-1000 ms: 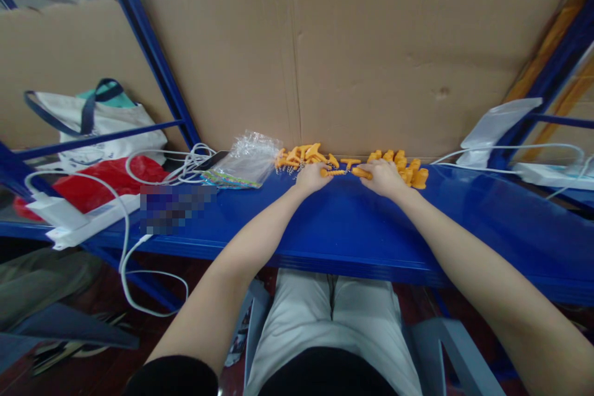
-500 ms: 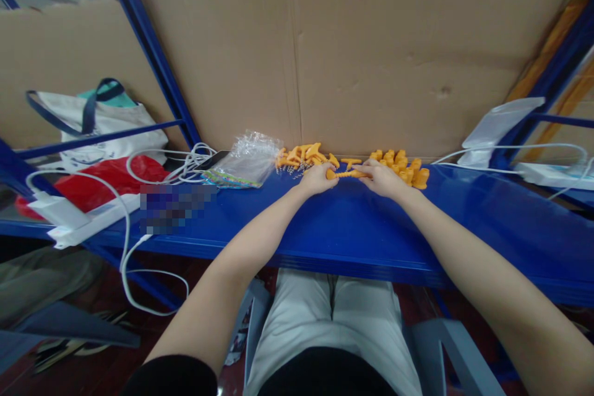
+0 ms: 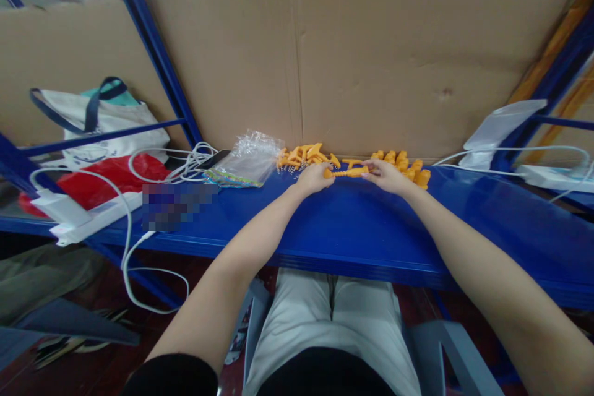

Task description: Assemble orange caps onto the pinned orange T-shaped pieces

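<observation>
The blue bench (image 3: 348,229) is backed by a cardboard panel (image 3: 394,43); its surface stretches from the hands to the front edge. Near the back, an orange threaded piece (image 3: 341,172) is gripped by the fingers of the left hand (image 3: 313,179), its other end pinched by those of the right hand (image 3: 387,177). Further reach is bounded by orange handles (image 3: 315,151) behind the left hand, orange cylinders (image 3: 422,179) beside the right, and a clear bag (image 3: 253,161) farther left.
</observation>
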`<act>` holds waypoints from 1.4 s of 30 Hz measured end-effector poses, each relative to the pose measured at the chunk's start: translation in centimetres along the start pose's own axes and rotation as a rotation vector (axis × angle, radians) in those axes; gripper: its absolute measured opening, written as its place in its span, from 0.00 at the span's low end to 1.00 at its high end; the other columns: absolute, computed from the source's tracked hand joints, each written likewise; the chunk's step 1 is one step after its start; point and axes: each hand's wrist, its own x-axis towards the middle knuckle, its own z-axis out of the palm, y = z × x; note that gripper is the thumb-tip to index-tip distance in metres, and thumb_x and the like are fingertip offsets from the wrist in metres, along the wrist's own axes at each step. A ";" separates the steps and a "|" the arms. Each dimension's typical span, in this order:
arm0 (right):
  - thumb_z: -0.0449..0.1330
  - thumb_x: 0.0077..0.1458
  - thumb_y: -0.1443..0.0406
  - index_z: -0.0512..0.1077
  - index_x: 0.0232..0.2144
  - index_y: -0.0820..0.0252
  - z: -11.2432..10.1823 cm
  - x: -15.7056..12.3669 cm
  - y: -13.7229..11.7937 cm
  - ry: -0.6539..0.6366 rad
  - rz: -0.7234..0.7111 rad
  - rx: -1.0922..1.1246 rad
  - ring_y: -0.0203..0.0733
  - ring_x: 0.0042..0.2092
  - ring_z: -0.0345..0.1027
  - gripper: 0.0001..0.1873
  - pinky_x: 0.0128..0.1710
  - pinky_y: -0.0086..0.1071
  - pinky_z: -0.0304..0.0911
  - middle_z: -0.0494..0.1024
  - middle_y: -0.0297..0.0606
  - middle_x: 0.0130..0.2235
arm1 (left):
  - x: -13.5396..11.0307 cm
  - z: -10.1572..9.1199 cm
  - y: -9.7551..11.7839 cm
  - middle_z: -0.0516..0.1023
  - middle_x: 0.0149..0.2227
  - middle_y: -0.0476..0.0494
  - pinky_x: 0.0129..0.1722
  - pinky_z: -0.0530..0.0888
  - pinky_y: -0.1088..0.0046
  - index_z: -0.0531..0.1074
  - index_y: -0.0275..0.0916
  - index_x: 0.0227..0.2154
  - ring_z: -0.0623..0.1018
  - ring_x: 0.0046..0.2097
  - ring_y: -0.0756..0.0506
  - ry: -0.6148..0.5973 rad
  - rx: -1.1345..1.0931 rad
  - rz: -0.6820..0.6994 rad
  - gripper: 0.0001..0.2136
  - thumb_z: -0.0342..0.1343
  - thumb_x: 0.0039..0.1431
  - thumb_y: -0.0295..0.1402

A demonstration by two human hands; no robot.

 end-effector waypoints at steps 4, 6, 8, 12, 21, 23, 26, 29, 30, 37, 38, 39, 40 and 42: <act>0.50 0.65 0.59 0.74 0.47 0.65 -0.4 -0.1 -0.1 -0.008 0.097 0.080 0.44 0.33 0.76 0.18 0.37 0.39 0.72 0.81 0.49 0.38 | 0.0 0.0 0.1 0.82 0.37 0.41 0.48 0.75 0.68 0.75 0.36 0.52 0.81 0.43 0.42 0.014 0.024 0.024 0.19 0.58 0.59 0.34; 0.48 0.66 0.53 0.75 0.39 0.64 -0.6 0.0 0.0 -0.010 0.093 0.114 0.43 0.31 0.75 0.23 0.34 0.37 0.71 0.80 0.48 0.33 | 0.0 0.0 0.2 0.81 0.37 0.41 0.48 0.75 0.68 0.74 0.37 0.53 0.81 0.43 0.42 0.016 0.026 0.027 0.19 0.58 0.59 0.34; 0.47 0.65 0.49 0.75 0.35 0.62 -0.5 0.0 0.2 -0.011 0.095 0.129 0.43 0.29 0.74 0.26 0.32 0.36 0.71 0.79 0.46 0.30 | 0.0 0.0 0.2 0.81 0.37 0.42 0.48 0.75 0.68 0.74 0.37 0.52 0.80 0.43 0.43 0.014 0.028 0.026 0.19 0.58 0.59 0.34; 0.52 0.62 0.48 0.72 0.46 0.62 -0.3 0.1 0.5 -0.031 0.103 0.183 0.43 0.28 0.74 0.24 0.31 0.38 0.70 0.80 0.46 0.32 | 0.0 -0.1 0.1 0.81 0.38 0.39 0.47 0.75 0.67 0.75 0.35 0.52 0.80 0.43 0.42 0.011 0.027 0.018 0.19 0.58 0.59 0.34; 0.57 0.61 0.51 0.68 0.47 0.61 -0.2 -0.2 0.3 -0.078 0.184 0.272 0.39 0.24 0.70 0.21 0.24 0.34 0.67 0.80 0.45 0.32 | -0.1 -0.2 -0.1 0.82 0.39 0.39 0.47 0.75 0.66 0.76 0.36 0.51 0.81 0.43 0.41 0.024 0.007 -0.004 0.18 0.59 0.58 0.33; 0.57 0.60 0.48 0.68 0.47 0.62 -0.1 -0.2 0.3 -0.086 0.183 0.308 0.38 0.22 0.68 0.24 0.22 0.32 0.65 0.79 0.44 0.29 | -0.1 -0.2 -0.1 0.82 0.39 0.39 0.47 0.76 0.66 0.75 0.36 0.52 0.81 0.43 0.41 0.017 0.020 -0.007 0.18 0.59 0.59 0.34; 0.59 0.58 0.45 0.69 0.46 0.63 0.0 -0.1 0.3 -0.087 0.189 0.349 0.36 0.21 0.66 0.28 0.20 0.29 0.62 0.77 0.42 0.27 | 0.0 -0.1 -0.2 0.82 0.41 0.39 0.48 0.76 0.66 0.75 0.37 0.53 0.81 0.44 0.41 0.002 0.040 -0.011 0.19 0.59 0.60 0.35; 0.60 0.57 0.44 0.70 0.43 0.62 0.2 0.1 0.6 -0.081 0.185 0.369 0.33 0.21 0.65 0.27 0.18 0.25 0.59 0.76 0.40 0.26 | 0.1 -0.1 -0.4 0.82 0.43 0.39 0.48 0.75 0.67 0.74 0.38 0.54 0.81 0.47 0.41 -0.004 0.059 -0.006 0.19 0.58 0.60 0.35; 0.60 0.57 0.44 0.71 0.42 0.62 0.2 0.1 0.7 -0.077 0.176 0.374 0.32 0.21 0.64 0.27 0.18 0.24 0.58 0.76 0.41 0.27 | 0.1 0.0 -0.4 0.82 0.44 0.39 0.48 0.75 0.67 0.74 0.38 0.54 0.80 0.47 0.41 -0.001 0.064 -0.004 0.19 0.58 0.60 0.35; 0.58 0.55 0.40 0.71 0.31 0.60 0.0 0.0 0.8 -0.094 0.146 0.381 0.31 0.21 0.64 0.28 0.16 0.23 0.58 0.76 0.43 0.27 | 0.0 0.0 -0.3 0.82 0.43 0.39 0.49 0.75 0.67 0.75 0.38 0.53 0.81 0.46 0.41 0.011 0.062 0.001 0.18 0.58 0.60 0.35; 0.58 0.55 0.40 0.71 0.30 0.61 -0.1 0.0 0.8 -0.092 0.155 0.380 0.31 0.21 0.64 0.28 0.16 0.24 0.58 0.76 0.43 0.27 | 0.0 0.0 -0.2 0.82 0.44 0.39 0.49 0.75 0.67 0.75 0.38 0.53 0.81 0.46 0.41 0.009 0.064 0.001 0.18 0.58 0.60 0.35; 0.58 0.55 0.41 0.71 0.30 0.61 -0.1 -0.1 0.7 -0.090 0.164 0.380 0.31 0.21 0.64 0.28 0.16 0.24 0.58 0.76 0.43 0.27 | 0.0 0.0 -0.2 0.82 0.44 0.38 0.49 0.75 0.67 0.75 0.38 0.53 0.81 0.46 0.41 0.005 0.064 0.003 0.19 0.58 0.60 0.35; 0.58 0.56 0.41 0.71 0.30 0.61 -0.2 -0.1 0.6 -0.088 0.173 0.380 0.32 0.22 0.65 0.28 0.16 0.24 0.58 0.76 0.44 0.27 | 0.0 -0.1 -0.2 0.82 0.44 0.38 0.49 0.75 0.67 0.75 0.38 0.53 0.81 0.47 0.41 0.001 0.064 0.005 0.19 0.58 0.60 0.35; 0.58 0.58 0.43 0.71 0.30 0.61 -0.2 -0.1 0.5 -0.080 0.189 0.383 0.32 0.22 0.65 0.26 0.17 0.24 0.58 0.77 0.46 0.29 | 0.1 -0.1 -0.2 0.82 0.43 0.38 0.49 0.75 0.67 0.75 0.37 0.53 0.81 0.46 0.41 -0.003 0.059 0.004 0.19 0.58 0.60 0.35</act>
